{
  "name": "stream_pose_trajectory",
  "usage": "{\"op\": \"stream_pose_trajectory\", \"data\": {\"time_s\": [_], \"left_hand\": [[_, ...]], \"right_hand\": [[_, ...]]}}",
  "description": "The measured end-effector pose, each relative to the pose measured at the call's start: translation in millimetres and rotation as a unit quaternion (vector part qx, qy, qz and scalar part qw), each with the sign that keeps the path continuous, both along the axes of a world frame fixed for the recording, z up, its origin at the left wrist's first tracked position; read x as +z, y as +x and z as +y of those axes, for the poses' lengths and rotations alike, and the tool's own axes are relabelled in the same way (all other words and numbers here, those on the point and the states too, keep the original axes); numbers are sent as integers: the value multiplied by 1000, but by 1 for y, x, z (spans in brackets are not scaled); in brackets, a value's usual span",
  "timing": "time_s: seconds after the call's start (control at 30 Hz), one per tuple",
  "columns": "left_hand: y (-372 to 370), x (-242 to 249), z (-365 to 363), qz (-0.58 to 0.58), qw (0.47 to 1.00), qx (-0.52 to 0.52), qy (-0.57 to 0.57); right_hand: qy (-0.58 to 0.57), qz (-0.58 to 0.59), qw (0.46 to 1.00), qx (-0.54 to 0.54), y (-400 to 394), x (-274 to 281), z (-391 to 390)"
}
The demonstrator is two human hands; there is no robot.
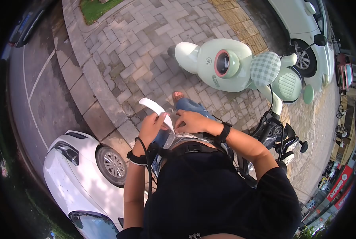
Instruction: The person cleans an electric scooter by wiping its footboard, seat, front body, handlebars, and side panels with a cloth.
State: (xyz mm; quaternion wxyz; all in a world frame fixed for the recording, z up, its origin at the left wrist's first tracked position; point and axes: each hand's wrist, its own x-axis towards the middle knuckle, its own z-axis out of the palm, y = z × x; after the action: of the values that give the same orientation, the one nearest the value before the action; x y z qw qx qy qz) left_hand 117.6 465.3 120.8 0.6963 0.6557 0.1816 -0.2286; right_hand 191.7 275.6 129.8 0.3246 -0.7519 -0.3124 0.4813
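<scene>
My left hand is closed round the lower part of a curved white plastic piece, whose rounded end sticks out up and to the left. Beside it, my right hand has its fingers bent and pinched at the lower end of that piece, near some greyish, see-through material in front of my waist. What exactly its fingertips grip is hidden. Both wrists wear black bands, and a black cable runs past my left wrist. My blue jeans and one sandalled foot show beyond the hands.
A mint-green scooter with a checked round part stands ahead to the right. Dark handlebars are close by my right arm. A white car is parked at left, another at upper right. Grey paving lies underfoot.
</scene>
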Motion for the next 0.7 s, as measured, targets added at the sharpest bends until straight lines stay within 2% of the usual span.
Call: {"op": "stream_pose_trajectory", "data": {"time_s": [0.13, 0.2, 0.43, 0.6, 0.7], "left_hand": [[3, -13, -1, -2, 999, -17, 31], [3, -16, -1, -19, 998, -30, 54], [4, -22, 0, -23, 997, -58, 49], [6, -22, -3, 5, 1000, -15, 16], [2, -33, 0, 8, 1000, -8, 15]], "right_hand": [[4, 21, 1000, 5, 3, 0, 0], [16, 69, 997, 4, 5, 2, -1], [41, 74, 996, 0, 5, -6, -3], [14, 66, 998, 10, 4, 2, 1], [42, 26, 999, 0, -1, -6, -1]]}}
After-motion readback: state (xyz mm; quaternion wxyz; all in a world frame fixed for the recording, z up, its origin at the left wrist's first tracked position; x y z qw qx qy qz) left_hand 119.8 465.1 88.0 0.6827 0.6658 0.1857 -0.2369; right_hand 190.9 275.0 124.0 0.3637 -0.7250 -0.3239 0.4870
